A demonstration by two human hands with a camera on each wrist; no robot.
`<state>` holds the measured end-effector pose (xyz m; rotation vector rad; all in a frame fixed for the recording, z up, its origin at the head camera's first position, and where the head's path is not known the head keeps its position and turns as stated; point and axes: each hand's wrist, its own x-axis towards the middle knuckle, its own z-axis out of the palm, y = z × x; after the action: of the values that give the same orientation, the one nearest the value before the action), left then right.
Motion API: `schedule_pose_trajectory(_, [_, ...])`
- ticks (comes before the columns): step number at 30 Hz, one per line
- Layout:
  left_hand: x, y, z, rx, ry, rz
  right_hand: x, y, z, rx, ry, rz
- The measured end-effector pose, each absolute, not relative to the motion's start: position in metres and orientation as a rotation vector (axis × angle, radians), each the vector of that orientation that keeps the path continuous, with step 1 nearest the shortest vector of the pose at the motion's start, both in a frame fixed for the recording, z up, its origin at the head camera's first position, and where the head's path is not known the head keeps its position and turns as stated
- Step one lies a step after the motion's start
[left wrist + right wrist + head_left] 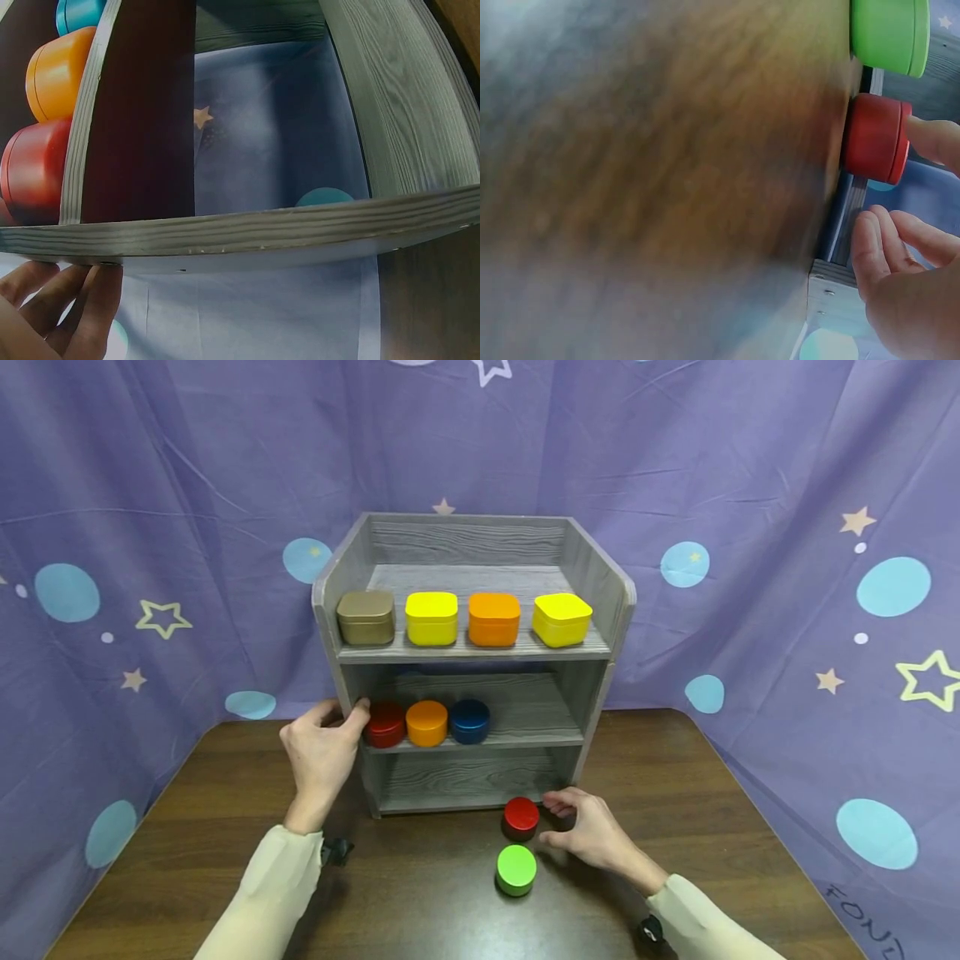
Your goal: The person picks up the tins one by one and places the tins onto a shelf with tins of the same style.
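Note:
My left hand (322,752) grips the left side panel of a grey wooden shelf (480,653), its thumb at the front edge beside a dark red round tin (386,727). In the left wrist view, the fingers (96,311) lie against the panel's outer face. My right hand (592,831) is just right of a red round tin (521,818) on the table, thumb and fingers apart. A bright green round tin (516,870) stands nearer to me. On the middle board, an orange round tin (427,724) and a blue one (469,722) sit right of the dark red tin.
Along the upper board stand a bronze squarish tin (366,620), a yellow one (432,620), an orange one (494,621) and another yellow one (562,622), turned slightly. The shelf stands on a brown wooden table (420,893). A purple patterned curtain (750,635) hangs behind.

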<state>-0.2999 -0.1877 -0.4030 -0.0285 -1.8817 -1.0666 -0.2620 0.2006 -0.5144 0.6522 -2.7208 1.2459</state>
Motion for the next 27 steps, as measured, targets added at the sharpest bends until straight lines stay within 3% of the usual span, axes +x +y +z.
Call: schedule_pose_trajectory(27, [-0.299, -0.187, -0.404, -0.014, -1.887, -1.087, -0.267, 0.185, -0.52, 0.675, -2.799, 1.193])
